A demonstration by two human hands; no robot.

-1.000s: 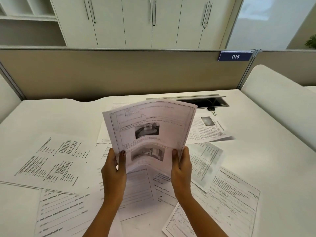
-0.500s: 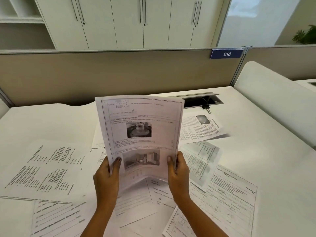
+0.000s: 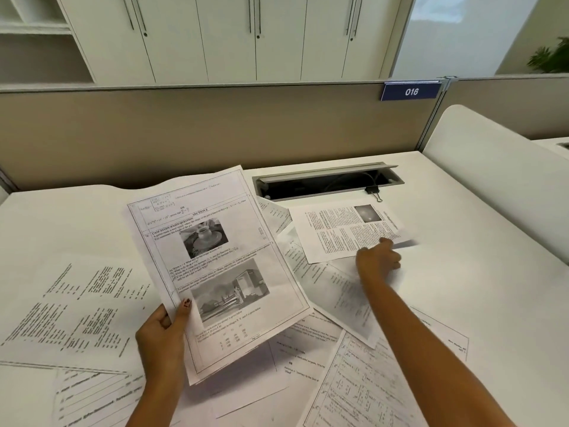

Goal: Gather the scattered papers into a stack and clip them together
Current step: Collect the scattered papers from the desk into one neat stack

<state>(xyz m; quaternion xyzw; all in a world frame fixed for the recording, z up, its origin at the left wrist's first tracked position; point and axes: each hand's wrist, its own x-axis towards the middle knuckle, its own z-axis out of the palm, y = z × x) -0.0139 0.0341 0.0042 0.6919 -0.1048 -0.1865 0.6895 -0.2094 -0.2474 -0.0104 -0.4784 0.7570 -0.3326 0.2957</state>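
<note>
My left hand (image 3: pixel 163 331) holds a thin stack of printed sheets (image 3: pixel 215 266) by its lower left edge, tilted above the desk; the top page shows two photos. My right hand (image 3: pixel 378 260) stretches forward to a two-column sheet with a small photo (image 3: pixel 341 229), its fingers on that sheet's near edge. Whether it pinches the sheet I cannot tell. More printed papers lie scattered on the white desk (image 3: pixel 477 288): one at the left (image 3: pixel 77 309), one at the lower right (image 3: pixel 378 383), others beneath the stack. A black binder clip (image 3: pixel 374 192) rests at the far right, beside the cable slot.
An open cable slot (image 3: pixel 329 181) is cut into the desk's back edge. A beige partition (image 3: pixel 215 127) with a blue "016" tag (image 3: pixel 411 91) stands behind. A white curved divider (image 3: pixel 498 186) rises at the right. White cabinets are beyond.
My right hand let go of the stack and reached forward and right to the two-column sheet. The stack, now in my left hand alone, has tilted to the left.
</note>
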